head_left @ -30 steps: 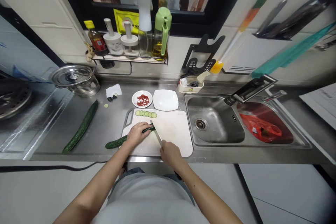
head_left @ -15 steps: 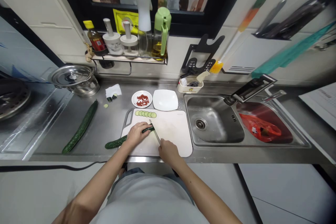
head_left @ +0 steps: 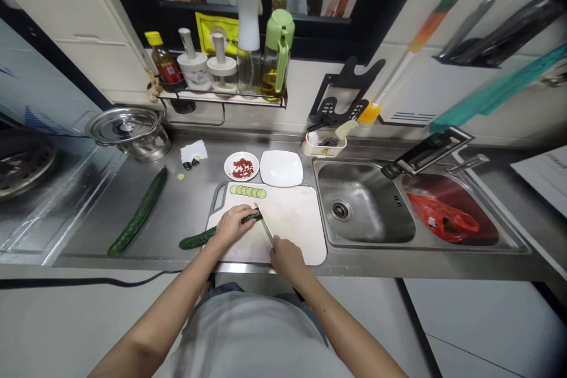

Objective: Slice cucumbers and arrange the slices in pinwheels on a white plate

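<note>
My left hand (head_left: 233, 225) is closed over a dark green cucumber (head_left: 198, 240) lying across the white cutting board (head_left: 301, 230). One end of the cucumber sticks out past my fingers toward the blade. In my right hand (head_left: 286, 256) is the handle of a kitchen knife (head_left: 266, 227), its blade right at that cut end. A row of several thin cucumber slices (head_left: 248, 191) lies along the board's upper left edge. Behind the board stand a white plate with chopped red pieces (head_left: 243, 166) and a square white plate (head_left: 280, 169). A second whole cucumber (head_left: 138, 212) rests on the counter at left.
Right of the board is a steel double sink (head_left: 363, 207), with a red plastic bag (head_left: 443, 218) in its far basin. A lidded steel pot (head_left: 133, 136) stands at the back left. Bottles fill a wall rack (head_left: 221, 97). Cucumber scraps (head_left: 191, 163) lie by a white tissue (head_left: 194, 150).
The whole view has shifted slightly as my head moved. Both hands, the knife and the cucumber keep nearly the same positions on the board.
</note>
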{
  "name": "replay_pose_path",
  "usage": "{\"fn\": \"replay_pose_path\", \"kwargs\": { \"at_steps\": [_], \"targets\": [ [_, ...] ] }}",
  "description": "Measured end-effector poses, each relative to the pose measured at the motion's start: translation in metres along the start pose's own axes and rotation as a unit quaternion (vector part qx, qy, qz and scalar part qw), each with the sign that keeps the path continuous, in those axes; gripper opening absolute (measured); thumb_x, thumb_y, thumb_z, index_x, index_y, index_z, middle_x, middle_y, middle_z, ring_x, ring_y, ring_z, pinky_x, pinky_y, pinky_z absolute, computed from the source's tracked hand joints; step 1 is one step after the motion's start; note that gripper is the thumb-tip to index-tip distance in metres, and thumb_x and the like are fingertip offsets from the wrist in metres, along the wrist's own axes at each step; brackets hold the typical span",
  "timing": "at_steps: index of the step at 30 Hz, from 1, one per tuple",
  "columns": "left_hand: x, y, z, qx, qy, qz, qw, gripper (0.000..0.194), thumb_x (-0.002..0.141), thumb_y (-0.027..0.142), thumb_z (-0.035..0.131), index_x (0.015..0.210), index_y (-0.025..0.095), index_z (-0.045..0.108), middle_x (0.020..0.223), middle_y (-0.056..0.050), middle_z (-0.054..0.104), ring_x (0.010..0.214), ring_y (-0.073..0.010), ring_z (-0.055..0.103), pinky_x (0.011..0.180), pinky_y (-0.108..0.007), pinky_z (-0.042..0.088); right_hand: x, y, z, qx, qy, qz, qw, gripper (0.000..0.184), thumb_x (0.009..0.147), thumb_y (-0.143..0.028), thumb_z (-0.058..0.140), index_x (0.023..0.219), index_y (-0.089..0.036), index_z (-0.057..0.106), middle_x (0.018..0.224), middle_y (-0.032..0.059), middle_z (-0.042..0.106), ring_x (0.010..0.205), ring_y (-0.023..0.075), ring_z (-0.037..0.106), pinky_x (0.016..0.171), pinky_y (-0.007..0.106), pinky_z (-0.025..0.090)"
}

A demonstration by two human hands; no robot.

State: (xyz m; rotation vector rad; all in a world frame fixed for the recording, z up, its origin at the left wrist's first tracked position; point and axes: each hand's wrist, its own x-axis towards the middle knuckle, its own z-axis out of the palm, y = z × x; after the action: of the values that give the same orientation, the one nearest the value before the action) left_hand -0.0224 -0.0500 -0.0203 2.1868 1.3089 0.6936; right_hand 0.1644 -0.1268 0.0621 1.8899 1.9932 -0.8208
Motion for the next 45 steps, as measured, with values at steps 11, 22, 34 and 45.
{"fn": "replay_pose_path", "kwargs": {
  "at_steps": [11, 22, 34, 45],
  "targets": [
    [-0.001, 0.002, 0.001, 0.007, 0.009, -0.002, 1.000, 0.026, 0.084, 0.030, 0.060, 0.108, 0.029, 0.069, 0.108, -0.002, 0.068, 0.098, -0.0174, 0.062, 0.087, -0.030, 0.049, 0.020, -0.001, 0.004, 0.017, 0.009, 0.008, 1.000, 0.029, 0.090, -0.016, 0.038, 0.112, -0.012, 0.056, 0.103, 0.0158, 0.067, 0.097, 0.0227, 0.063, 0.075, 0.029, 0.042],
    [-0.003, 0.006, -0.002, 0.027, 0.005, -0.001, 1.000, 0.027, 0.085, 0.031, 0.058, 0.110, 0.028, 0.069, 0.108, -0.002, 0.068, 0.098, -0.0179, 0.061, 0.086, -0.030, 0.049, 0.019, -0.004, -0.001, 0.017, 0.031, 0.004, 0.999, 0.030, 0.089, -0.015, 0.039, 0.112, -0.011, 0.058, 0.104, 0.0156, 0.067, 0.098, 0.0231, 0.064, 0.075, 0.029, 0.043],
    [-0.002, 0.006, -0.001, 0.027, 0.002, -0.009, 1.000, 0.026, 0.085, 0.030, 0.058, 0.109, 0.029, 0.068, 0.106, -0.001, 0.068, 0.098, -0.0169, 0.062, 0.085, -0.028, 0.049, -0.020, 0.016, 0.018, 0.012, 0.015, 0.021, 1.000, 0.030, 0.090, -0.013, 0.036, 0.109, -0.012, 0.058, 0.096, 0.0139, 0.068, 0.094, 0.0235, 0.064, 0.071, 0.029, 0.039],
    [-0.006, 0.015, -0.005, 0.046, 0.018, -0.035, 0.998, 0.027, 0.086, 0.037, 0.059, 0.110, 0.028, 0.066, 0.109, -0.002, 0.069, 0.101, -0.0193, 0.062, 0.085, -0.030, 0.049, -0.020, 0.034, 0.006, 0.058, 0.063, 0.039, 0.996, 0.021, 0.092, -0.022, 0.039, 0.101, -0.018, 0.057, 0.090, 0.0080, 0.069, 0.083, 0.0172, 0.063, 0.062, 0.024, 0.031]
  ]
}}
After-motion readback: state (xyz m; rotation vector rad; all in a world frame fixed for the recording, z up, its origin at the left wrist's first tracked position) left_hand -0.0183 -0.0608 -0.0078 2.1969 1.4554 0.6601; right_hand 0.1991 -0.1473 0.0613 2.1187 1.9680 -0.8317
